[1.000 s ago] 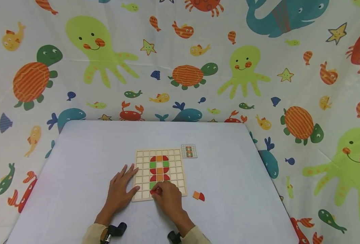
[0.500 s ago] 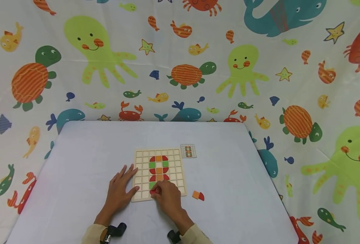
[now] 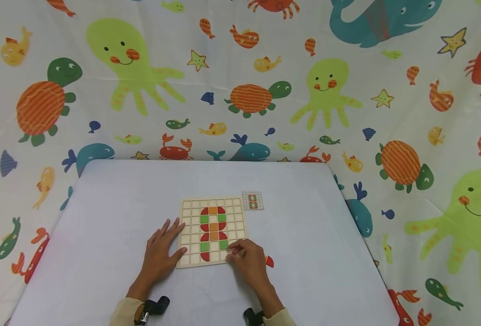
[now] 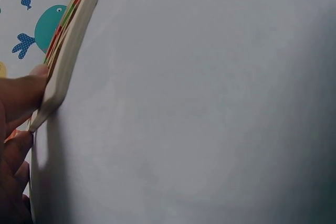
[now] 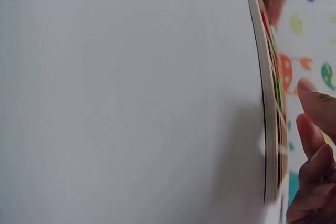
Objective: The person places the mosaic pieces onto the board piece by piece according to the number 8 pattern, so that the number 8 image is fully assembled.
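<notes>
A wooden grid board lies on the table with red, orange and green tiles set in its middle columns. My left hand rests against the board's left edge, fingers spread; the left wrist view shows its thumb and fingers at the board's edge. My right hand is over the board's lower right corner. In the right wrist view, the thumb and index finger of this hand are apart with nothing between them. A red quarter-round tile sits in the board's lower left part of the pattern.
A small printed pattern card lies by the board's upper right corner. A loose red quarter-round tile lies right of the board, partly behind my right hand. The white table meets a sea-animal curtain at the back.
My right hand has let go of the red quarter-round tile, which stays on the board, and has moved right. It now covers the loose orange tile. My left hand stays in place.
</notes>
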`<state>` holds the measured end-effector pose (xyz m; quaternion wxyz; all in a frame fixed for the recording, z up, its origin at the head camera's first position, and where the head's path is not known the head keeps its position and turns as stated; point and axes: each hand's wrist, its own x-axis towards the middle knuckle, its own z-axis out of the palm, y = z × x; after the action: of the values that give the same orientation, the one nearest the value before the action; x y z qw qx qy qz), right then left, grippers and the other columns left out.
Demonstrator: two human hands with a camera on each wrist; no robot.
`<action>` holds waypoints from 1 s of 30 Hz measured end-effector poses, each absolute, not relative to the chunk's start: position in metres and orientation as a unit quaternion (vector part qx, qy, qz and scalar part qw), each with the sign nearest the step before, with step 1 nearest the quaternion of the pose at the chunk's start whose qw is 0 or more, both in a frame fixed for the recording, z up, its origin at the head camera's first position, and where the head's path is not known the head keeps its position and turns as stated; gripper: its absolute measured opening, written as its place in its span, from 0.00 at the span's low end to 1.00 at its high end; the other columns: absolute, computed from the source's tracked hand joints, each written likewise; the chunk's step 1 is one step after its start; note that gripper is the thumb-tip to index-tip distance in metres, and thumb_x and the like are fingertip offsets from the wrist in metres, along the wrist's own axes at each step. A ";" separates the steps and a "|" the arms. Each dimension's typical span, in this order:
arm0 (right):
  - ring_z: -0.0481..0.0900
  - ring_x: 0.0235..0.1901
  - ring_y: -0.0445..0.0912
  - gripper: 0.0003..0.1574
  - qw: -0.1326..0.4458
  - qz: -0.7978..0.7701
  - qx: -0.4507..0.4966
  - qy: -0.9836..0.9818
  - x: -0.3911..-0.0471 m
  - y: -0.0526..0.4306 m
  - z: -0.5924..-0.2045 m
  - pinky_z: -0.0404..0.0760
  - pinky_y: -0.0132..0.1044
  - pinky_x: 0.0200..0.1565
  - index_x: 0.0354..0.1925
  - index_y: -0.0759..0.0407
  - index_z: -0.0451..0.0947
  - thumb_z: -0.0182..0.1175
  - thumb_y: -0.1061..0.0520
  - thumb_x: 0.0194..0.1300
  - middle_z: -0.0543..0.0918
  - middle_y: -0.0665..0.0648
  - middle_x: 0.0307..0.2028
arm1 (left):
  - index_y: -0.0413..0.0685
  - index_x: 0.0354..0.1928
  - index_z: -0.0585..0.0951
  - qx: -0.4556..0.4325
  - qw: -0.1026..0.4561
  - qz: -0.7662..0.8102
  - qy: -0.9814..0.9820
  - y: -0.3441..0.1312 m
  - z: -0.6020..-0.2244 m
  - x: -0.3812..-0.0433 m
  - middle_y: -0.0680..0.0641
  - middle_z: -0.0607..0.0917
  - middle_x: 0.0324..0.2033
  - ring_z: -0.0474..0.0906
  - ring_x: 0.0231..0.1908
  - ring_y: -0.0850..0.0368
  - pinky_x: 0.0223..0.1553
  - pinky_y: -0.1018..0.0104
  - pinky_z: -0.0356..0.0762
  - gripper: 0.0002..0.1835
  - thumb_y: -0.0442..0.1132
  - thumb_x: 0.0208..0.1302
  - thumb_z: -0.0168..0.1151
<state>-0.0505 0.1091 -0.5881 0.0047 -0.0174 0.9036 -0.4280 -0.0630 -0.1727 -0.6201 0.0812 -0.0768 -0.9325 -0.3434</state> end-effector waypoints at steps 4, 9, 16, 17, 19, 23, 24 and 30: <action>0.76 0.29 0.36 0.18 -0.020 -0.417 0.021 0.908 -0.047 0.136 -0.589 0.75 0.28 0.32 0.41 0.43 0.90 0.84 0.57 0.52 0.86 0.45 0.31 | 0.48 0.75 0.74 -0.076 0.080 -0.343 -0.933 -0.174 -0.621 -0.063 0.38 0.71 0.78 0.58 0.80 0.30 0.74 0.27 0.53 0.40 0.43 0.60 0.77; 0.77 0.29 0.37 0.22 -0.041 -0.391 0.066 0.917 -0.041 0.166 -0.591 0.77 0.27 0.32 0.42 0.47 0.91 0.85 0.59 0.48 0.85 0.47 0.32 | 0.50 0.76 0.73 -0.071 0.065 -0.341 -0.935 -0.175 -0.625 -0.064 0.39 0.69 0.79 0.56 0.81 0.31 0.76 0.27 0.52 0.41 0.43 0.61 0.77; 0.74 0.32 0.40 0.21 -0.022 -0.335 0.116 0.935 -0.034 0.188 -0.591 0.68 0.31 0.29 0.40 0.47 0.92 0.86 0.57 0.46 0.83 0.49 0.34 | 0.50 0.77 0.73 -0.074 0.069 -0.342 -0.934 -0.175 -0.625 -0.064 0.39 0.69 0.79 0.56 0.81 0.31 0.76 0.28 0.52 0.41 0.42 0.61 0.77; 0.75 0.33 0.40 0.20 -0.018 -0.329 0.115 0.937 -0.034 0.189 -0.591 0.68 0.31 0.30 0.40 0.47 0.92 0.86 0.56 0.46 0.83 0.48 0.35 | 0.49 0.76 0.73 -0.074 0.071 -0.341 -0.934 -0.175 -0.625 -0.064 0.39 0.70 0.79 0.56 0.81 0.31 0.76 0.28 0.52 0.41 0.42 0.60 0.77; 0.77 0.34 0.41 0.18 -0.011 -0.321 0.114 0.940 -0.035 0.189 -0.591 0.69 0.32 0.31 0.38 0.46 0.91 0.86 0.56 0.47 0.83 0.48 0.35 | 0.49 0.76 0.74 -0.075 0.076 -0.342 -0.934 -0.174 -0.624 -0.063 0.38 0.70 0.78 0.57 0.80 0.31 0.75 0.28 0.52 0.41 0.41 0.60 0.77; 0.76 0.33 0.40 0.17 -0.003 -0.315 0.100 0.944 -0.037 0.187 -0.592 0.70 0.31 0.32 0.35 0.45 0.88 0.85 0.57 0.49 0.82 0.46 0.33 | 0.48 0.75 0.74 -0.078 0.082 -0.341 -0.933 -0.174 -0.625 -0.062 0.38 0.71 0.78 0.59 0.79 0.30 0.75 0.28 0.54 0.40 0.40 0.60 0.77; 0.75 0.33 0.40 0.17 -0.004 -0.321 0.096 0.942 -0.037 0.186 -0.593 0.71 0.30 0.32 0.35 0.44 0.87 0.84 0.57 0.50 0.82 0.46 0.33 | 0.48 0.75 0.74 -0.078 0.083 -0.340 -0.933 -0.174 -0.625 -0.062 0.38 0.71 0.78 0.59 0.79 0.30 0.75 0.28 0.54 0.40 0.40 0.60 0.77; 0.75 0.29 0.35 0.18 -0.059 -0.372 0.053 0.925 -0.039 0.179 -0.594 0.78 0.27 0.32 0.32 0.44 0.84 0.83 0.60 0.50 0.83 0.43 0.29 | 0.48 0.75 0.74 -0.079 0.088 -0.338 -0.934 -0.175 -0.626 -0.062 0.38 0.71 0.78 0.59 0.79 0.30 0.74 0.28 0.55 0.40 0.41 0.60 0.76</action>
<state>-0.0386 0.1785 -0.5935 -0.0586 0.0534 0.9247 -0.3724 -0.0625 -0.1747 -0.6259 0.0884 -0.0791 -0.9336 -0.3381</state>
